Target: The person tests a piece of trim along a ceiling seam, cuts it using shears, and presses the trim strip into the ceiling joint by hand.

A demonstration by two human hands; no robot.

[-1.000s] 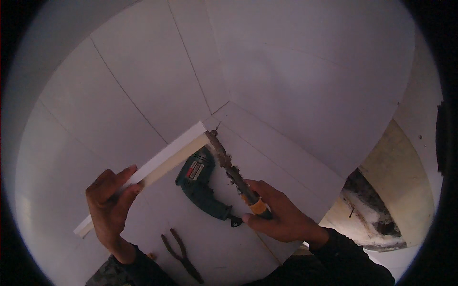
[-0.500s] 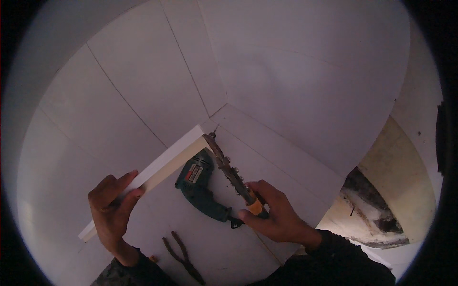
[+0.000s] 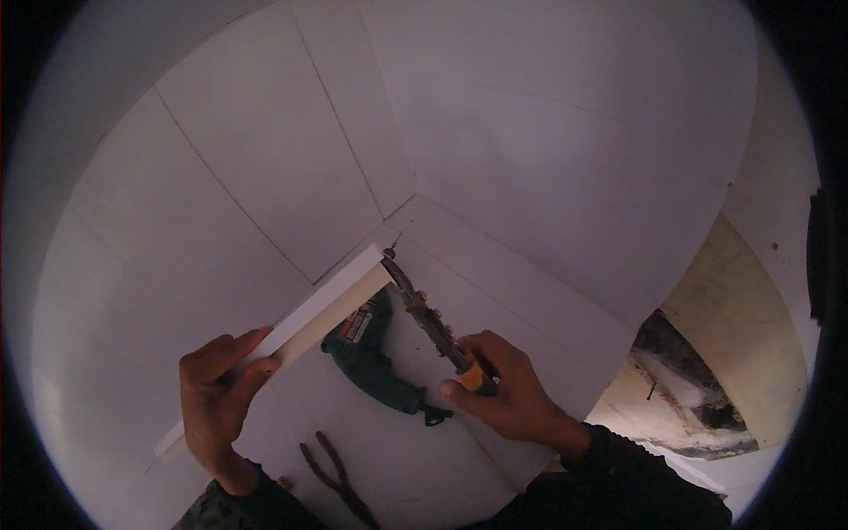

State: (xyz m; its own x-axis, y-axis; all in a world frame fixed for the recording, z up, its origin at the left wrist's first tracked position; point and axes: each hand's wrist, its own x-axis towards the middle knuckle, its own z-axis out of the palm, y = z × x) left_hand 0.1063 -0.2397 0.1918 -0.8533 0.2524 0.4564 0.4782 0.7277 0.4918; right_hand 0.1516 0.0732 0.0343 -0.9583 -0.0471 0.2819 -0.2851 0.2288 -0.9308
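Two changes stand out against the frame half a second earlier: my left hand (image 3: 216,393) and the white strip (image 3: 331,305) sit farther right, and the strip covers more of the green drill (image 3: 375,375). A panel corner above the strip, previously hidden, is exposed. The pliers (image 3: 336,481) at the lower edge hold practically the same place.

My left hand, left of centre, is closed in a pinch on the strip, thumb and fingers on opposite faces. My right hand (image 3: 512,393), right of centre, is wrapped round the handle of a hand tool (image 3: 428,318). Its tip lies at the strip's upper end, mid-frame; I cannot tell whether the two touch.

The strip is long, straight and square-edged, with a smooth white face and a cream side. The tool is slender, its dark shaft rough and crusted with bits, its grip yellow and dark. The drill lies curved beneath the strip, dull green. The pliers are dark, handles spread. Pale, flat panels (image 3: 530,212) with thin seams fill the upper frame.
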